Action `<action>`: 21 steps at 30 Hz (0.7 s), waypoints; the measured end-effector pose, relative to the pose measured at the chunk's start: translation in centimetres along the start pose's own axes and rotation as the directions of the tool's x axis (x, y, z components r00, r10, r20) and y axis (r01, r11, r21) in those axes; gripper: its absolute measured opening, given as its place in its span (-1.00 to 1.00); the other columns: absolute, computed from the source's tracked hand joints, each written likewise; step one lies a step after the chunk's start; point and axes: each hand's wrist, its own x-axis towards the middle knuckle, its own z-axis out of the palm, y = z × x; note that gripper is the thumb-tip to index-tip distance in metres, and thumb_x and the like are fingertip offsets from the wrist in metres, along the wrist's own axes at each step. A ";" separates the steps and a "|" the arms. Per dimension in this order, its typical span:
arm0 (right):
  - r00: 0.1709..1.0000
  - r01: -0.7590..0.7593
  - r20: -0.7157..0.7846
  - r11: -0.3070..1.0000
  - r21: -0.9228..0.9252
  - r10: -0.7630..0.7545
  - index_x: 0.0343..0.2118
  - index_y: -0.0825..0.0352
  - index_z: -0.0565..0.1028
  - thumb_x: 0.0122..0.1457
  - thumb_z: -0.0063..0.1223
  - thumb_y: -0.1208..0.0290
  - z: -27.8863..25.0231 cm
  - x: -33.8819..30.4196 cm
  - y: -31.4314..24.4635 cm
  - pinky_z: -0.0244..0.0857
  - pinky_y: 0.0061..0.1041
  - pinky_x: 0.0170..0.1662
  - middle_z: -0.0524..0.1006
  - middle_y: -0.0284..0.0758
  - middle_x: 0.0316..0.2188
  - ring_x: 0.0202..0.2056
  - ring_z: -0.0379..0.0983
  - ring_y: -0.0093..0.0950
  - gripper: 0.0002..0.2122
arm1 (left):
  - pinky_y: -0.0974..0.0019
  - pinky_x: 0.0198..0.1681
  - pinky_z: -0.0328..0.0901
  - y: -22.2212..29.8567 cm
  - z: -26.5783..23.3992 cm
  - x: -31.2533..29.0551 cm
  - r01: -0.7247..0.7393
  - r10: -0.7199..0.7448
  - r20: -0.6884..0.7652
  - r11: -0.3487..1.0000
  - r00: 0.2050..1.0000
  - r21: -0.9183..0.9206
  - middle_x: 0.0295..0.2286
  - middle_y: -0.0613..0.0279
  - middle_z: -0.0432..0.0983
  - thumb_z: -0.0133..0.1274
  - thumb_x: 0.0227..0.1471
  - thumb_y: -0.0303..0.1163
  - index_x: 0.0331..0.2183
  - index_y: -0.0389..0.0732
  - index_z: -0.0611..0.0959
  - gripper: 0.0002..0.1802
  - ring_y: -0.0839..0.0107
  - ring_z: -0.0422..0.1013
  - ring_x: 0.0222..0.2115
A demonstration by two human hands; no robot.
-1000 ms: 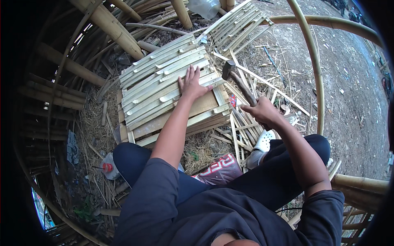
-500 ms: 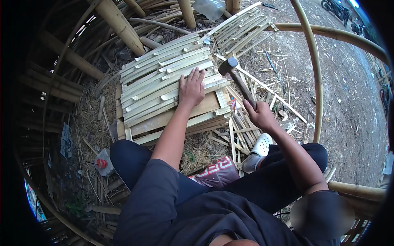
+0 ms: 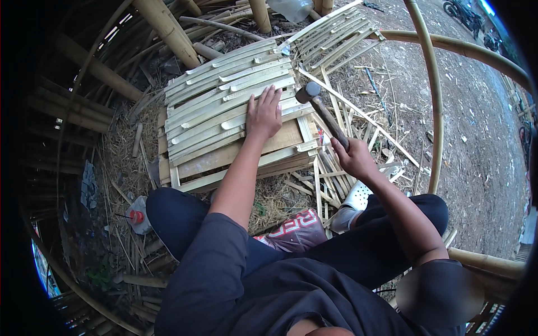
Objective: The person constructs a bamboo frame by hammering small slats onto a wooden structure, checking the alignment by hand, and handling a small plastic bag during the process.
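Observation:
My left hand (image 3: 264, 116) lies with its fingers stretched out on a panel of pale bamboo slats (image 3: 208, 116), pressing near the slats' right ends. The slats run side by side over a wooden frame (image 3: 283, 138), whose boards show through the gap nearest me. In my right hand (image 3: 356, 159) is a hammer (image 3: 329, 120), its wooden handle wrapped by closed fingers. The dark hammer head is raised just off the panel's right edge, apart from my left hand. Whether a nail sits under the hammer cannot be made out.
Behind the panel on the right rests another slatted bamboo piece (image 3: 332, 35). Loose bamboo strips (image 3: 367, 126) litter the ground to the right. A printed plastic bag (image 3: 297, 231) lies before my legs, and a plastic container with a red cap (image 3: 137, 215) is at left. Bamboo poles (image 3: 430, 101) surround me.
The hammer head has come slightly left and down toward the panel edge. My left hand remains flat on the slats, and the whole view has shifted a little.

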 end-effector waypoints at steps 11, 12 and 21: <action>0.987 0.003 -0.159 1.000 -0.010 -0.005 -0.56 0.48 0.55 0.36 0.01 -0.01 -2.3 0.2 -1.0 0.30 -0.24 -0.52 0.48 -0.15 -0.74 -0.67 0.46 -0.33 -0.44 | -0.08 0.43 -0.17 0.1 -0.3 -0.4 0.006 -0.006 -0.027 1.000 1.000 0.000 0.36 0.29 0.11 -0.23 0.30 -0.22 0.35 0.02 0.27 -0.39 0.34 0.02 0.38; 0.982 0.061 -0.182 0.998 0.022 -0.056 -0.52 0.47 0.55 0.37 0.04 0.08 -2.9 -0.2 -2.2 0.27 -0.31 -0.54 0.47 -0.18 -0.75 -0.67 0.45 -0.43 -0.51 | -0.05 0.45 -0.21 0.1 -0.4 -0.2 0.016 -0.016 0.008 1.000 1.000 0.018 0.38 0.33 0.06 -0.25 0.31 -0.20 0.36 0.04 0.24 -0.38 0.37 -0.02 0.39; 0.996 -0.042 -0.082 0.984 -0.174 0.028 -0.60 0.50 0.56 0.31 0.08 -0.03 1.0 1.5 4.6 0.28 -0.14 -0.52 0.44 -0.03 -0.75 -0.71 0.41 -0.16 -0.41 | -0.01 0.46 -0.20 0.5 0.5 0.8 -0.031 0.028 -0.035 0.996 0.999 -0.086 0.38 0.34 0.07 -0.26 0.31 -0.21 0.35 0.03 0.26 -0.39 0.38 -0.02 0.39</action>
